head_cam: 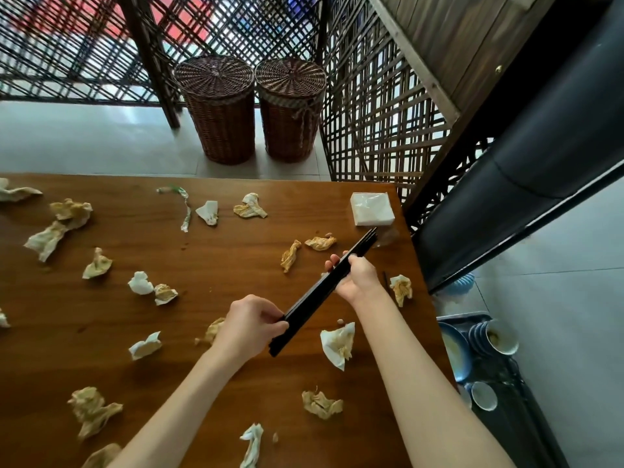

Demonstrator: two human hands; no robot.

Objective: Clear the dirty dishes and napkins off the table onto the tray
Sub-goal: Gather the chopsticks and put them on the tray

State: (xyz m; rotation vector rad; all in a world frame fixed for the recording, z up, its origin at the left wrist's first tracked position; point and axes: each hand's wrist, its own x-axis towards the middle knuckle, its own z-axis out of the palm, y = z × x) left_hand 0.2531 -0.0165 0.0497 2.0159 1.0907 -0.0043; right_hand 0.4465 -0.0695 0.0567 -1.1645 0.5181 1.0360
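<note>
Both hands are holding a bunch of black chopsticks [324,292] above the table [236,251]. The left hand [251,320] is pinching the near end, and the right hand [354,276] is curling round the far part, likely to keep them together. Dirty napkins [337,342] are lying all around. The tray [499,373] is sitting low on the right, already holding bowls [501,337]. Nothing is blocking the way there. Farther off, two baskets [219,106] are standing.

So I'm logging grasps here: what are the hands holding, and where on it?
A bundle of black chopsticks: the left hand grips its near end, the right hand holds it past the middle.
</note>
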